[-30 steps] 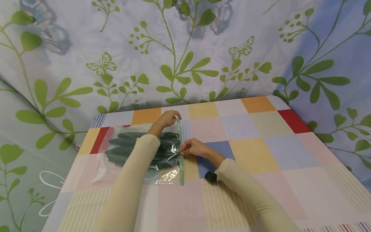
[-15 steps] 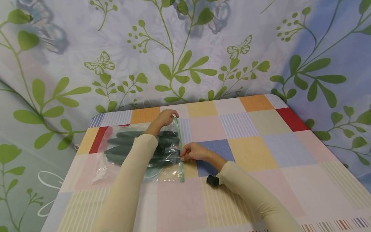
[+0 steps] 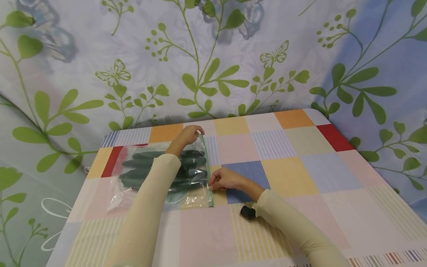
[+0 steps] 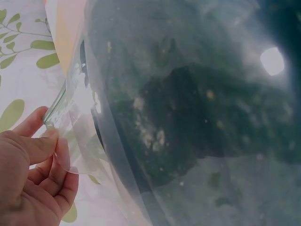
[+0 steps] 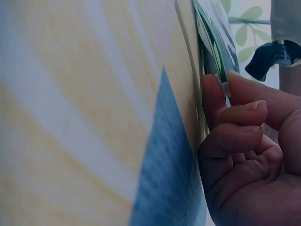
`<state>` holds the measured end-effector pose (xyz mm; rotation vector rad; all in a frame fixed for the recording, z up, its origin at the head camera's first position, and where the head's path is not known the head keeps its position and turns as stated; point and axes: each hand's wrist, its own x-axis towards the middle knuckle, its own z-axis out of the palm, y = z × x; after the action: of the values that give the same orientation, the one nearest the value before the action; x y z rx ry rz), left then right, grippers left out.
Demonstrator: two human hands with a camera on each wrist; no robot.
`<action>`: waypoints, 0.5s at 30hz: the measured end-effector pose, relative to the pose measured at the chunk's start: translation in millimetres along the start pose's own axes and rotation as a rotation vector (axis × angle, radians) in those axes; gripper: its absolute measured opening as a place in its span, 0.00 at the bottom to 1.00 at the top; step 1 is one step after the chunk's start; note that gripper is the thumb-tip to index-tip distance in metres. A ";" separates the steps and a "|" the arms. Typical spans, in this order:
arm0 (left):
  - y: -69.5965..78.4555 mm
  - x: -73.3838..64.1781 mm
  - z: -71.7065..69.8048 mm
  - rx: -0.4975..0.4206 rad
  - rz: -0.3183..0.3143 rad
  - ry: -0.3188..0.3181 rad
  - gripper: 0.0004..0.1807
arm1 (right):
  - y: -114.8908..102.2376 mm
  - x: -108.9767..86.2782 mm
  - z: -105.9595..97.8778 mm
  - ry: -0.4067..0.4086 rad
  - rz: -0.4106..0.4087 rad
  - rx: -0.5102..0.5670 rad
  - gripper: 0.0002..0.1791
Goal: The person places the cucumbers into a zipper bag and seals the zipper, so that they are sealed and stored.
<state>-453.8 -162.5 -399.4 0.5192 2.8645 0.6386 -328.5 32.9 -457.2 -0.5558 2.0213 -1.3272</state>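
A clear plastic zip bag [image 3: 193, 201] with a green zip edge lies flat on the table. Inside it are several long dark green vegetables [image 3: 136, 173] that look like cucumbers, side by side; the left wrist view shows one bumpy skin [image 4: 155, 127] close up. My left hand [image 3: 188, 134] reaches over the bag and pinches the far corner of its zip edge. Farther down that edge, my right hand [image 3: 227, 178] pinches a small whitish slider [image 5: 225, 88] between thumb and forefinger. Its other fingers are curled. My left forearm hides part of the bag.
A patchwork-patterned cloth [image 3: 300, 215] covers the table. Behind and beside it hangs a leaf-print curtain [image 3: 140, 48]. A small black device [image 3: 248, 212] sits at my right cuff; a dark one [image 5: 268, 59] is at the left cuff.
My right hand has slid along the zip edge toward the near corner of the bag, pinching throughout. The left hand keeps its hold on the far corner. The view shifts slightly.
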 end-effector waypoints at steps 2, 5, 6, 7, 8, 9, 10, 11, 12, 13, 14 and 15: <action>0.1 0.3 0.2 -0.002 0.008 -0.001 0.18 | 0.8 -2.5 1.2 -0.009 0.001 -0.004 0.05; 0.2 0.8 0.6 -0.007 0.014 -0.001 0.18 | 1.9 -5.6 3.0 -0.022 0.002 0.006 0.05; 0.2 0.9 0.7 -0.005 0.017 0.001 0.19 | 2.2 -6.6 3.6 -0.027 0.002 0.016 0.05; 0.2 1.0 0.8 -0.006 0.018 0.003 0.19 | 2.6 -7.4 4.1 -0.030 0.001 0.023 0.05; 0.3 1.0 0.9 -0.006 0.019 0.004 0.19 | 2.9 -8.3 4.8 -0.033 -0.001 0.030 0.05; 0.1 1.0 0.9 -0.005 0.019 0.006 0.19 | 3.1 -9.1 5.4 -0.033 0.001 0.035 0.05; -0.1 1.1 1.1 -0.004 0.021 0.006 0.19 | 3.0 -10.0 6.2 -0.034 0.000 0.042 0.05; -0.2 1.1 1.1 -0.003 0.021 0.006 0.18 | 2.9 -10.9 7.0 -0.034 0.000 0.044 0.05; -0.4 1.2 1.0 -0.002 0.021 0.007 0.18 | 2.9 -11.9 8.0 -0.037 0.001 0.049 0.06; -0.5 1.1 0.9 -0.003 0.019 0.006 0.18 | 2.7 -12.8 9.0 -0.037 -0.001 0.046 0.06; -0.7 1.1 0.8 -0.001 0.019 0.007 0.18 | 2.7 -13.7 10.1 -0.038 -0.001 0.046 0.06; -0.9 1.2 0.8 -0.003 0.017 0.007 0.18 | 2.4 -14.7 11.2 -0.040 -0.002 0.046 0.06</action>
<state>-455.0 -162.6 -400.6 0.5428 2.8688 0.6482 -310.2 36.3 -458.3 -0.5594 1.9534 -1.3503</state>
